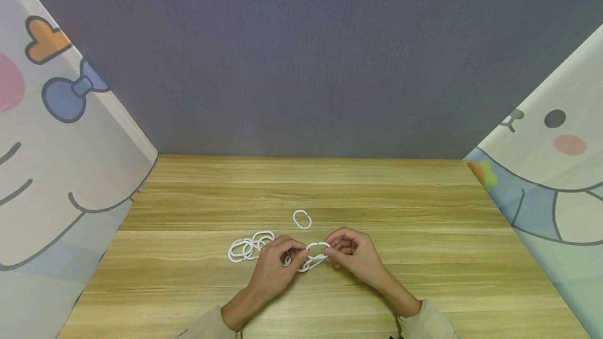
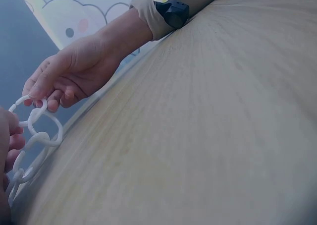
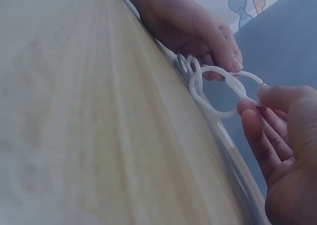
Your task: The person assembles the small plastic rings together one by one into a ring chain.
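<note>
Low over the wooden table, my left hand (image 1: 275,266) and right hand (image 1: 358,255) face each other with a white oval chain link (image 1: 317,244) between them. The left thumb and forefinger pinch its left end; the right thumb and fingertips pinch its right end. A narrow gap shows in this link in the right wrist view. More white links (image 3: 214,112) are joined to it and hang below, running down toward the table beneath the left hand, which hides part of them. One separate link (image 1: 294,219) lies on the table beyond the hands.
Several white links (image 1: 231,250) lie overlapping on the table (image 1: 400,198), left of my left hand; which of them are joined I cannot tell. A dark grey wall (image 1: 301,67) stands at the back, with cartoon-printed panels (image 1: 556,171) on both sides.
</note>
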